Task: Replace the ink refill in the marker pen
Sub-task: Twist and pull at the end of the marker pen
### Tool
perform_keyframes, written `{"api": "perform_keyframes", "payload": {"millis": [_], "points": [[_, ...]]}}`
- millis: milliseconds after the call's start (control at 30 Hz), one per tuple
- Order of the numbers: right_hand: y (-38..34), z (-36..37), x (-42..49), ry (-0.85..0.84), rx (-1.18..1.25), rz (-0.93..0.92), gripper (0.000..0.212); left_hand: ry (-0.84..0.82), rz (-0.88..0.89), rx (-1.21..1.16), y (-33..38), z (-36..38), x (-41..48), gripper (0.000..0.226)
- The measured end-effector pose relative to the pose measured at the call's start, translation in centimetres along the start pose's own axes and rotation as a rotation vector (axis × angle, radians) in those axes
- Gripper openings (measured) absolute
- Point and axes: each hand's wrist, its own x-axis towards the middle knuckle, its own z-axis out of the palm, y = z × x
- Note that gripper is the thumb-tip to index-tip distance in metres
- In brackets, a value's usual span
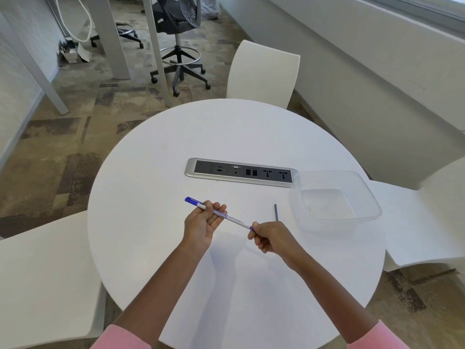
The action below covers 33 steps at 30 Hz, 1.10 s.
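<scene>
A white whiteboard marker pen [234, 219] with a blue cap at its far-left end is held above the round white table [156, 157]. My left hand [201, 225] grips the barrel near the cap. My right hand [270, 238] pinches the pen's blue rear end. A thin dark grey ink refill [276, 212] lies on the table just beyond my right hand, apart from the pen.
A clear plastic container [357, 185] sits on the table to the right, holding nothing. A silver socket strip [239, 172] is set into the table's middle. White chairs stand at the far side, the left and the right.
</scene>
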Motion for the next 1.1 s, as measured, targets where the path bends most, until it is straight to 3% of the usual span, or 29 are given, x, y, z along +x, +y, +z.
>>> {"api": "perform_keyframes", "payload": {"millis": [167,267,400,500,600,767,900,1033,1100], "points": [[1.4,0.8,-0.2,0.288,-0.502,-0.370,0.008,0.013,-0.004,0.010,0.1,0.1,0.1,0.017],[2.2,1.2,-0.2,0.394,-0.783,-0.583,0.006,0.021,-0.006,0.019,0.1,0.1,0.1,0.017],[2.3,1.3,0.3,0.469,-0.927,-0.672,0.012,0.009,-0.009,0.001,0.0,0.0,0.0,0.017],[1.6,1.3,0.0,0.394,-0.840,-0.564,0.023,0.004,-0.015,-0.006,0.1,0.1,-0.1,0.017],[0.7,1.0,-0.4,0.217,-0.577,-0.325,0.026,-0.007,-0.005,0.007,0.1,0.0,-0.1,0.018],[-0.2,0.4,-0.2,0.067,-0.180,-0.080,0.040,-0.003,-0.006,0.019,0.0,0.0,-0.2,0.018],[-0.5,0.1,-0.3,-0.071,0.187,0.180,0.036,-0.007,-0.007,0.021,0.1,0.0,-0.1,0.017],[-0.4,0.1,-0.5,-0.036,-0.039,0.066,0.045,-0.003,-0.005,0.020,0.1,-0.2,-0.1,0.018],[-0.1,0.3,-0.7,0.016,-0.139,-0.016,0.035,0.001,-0.005,0.021,0.1,-0.4,-0.1,0.019]]}}
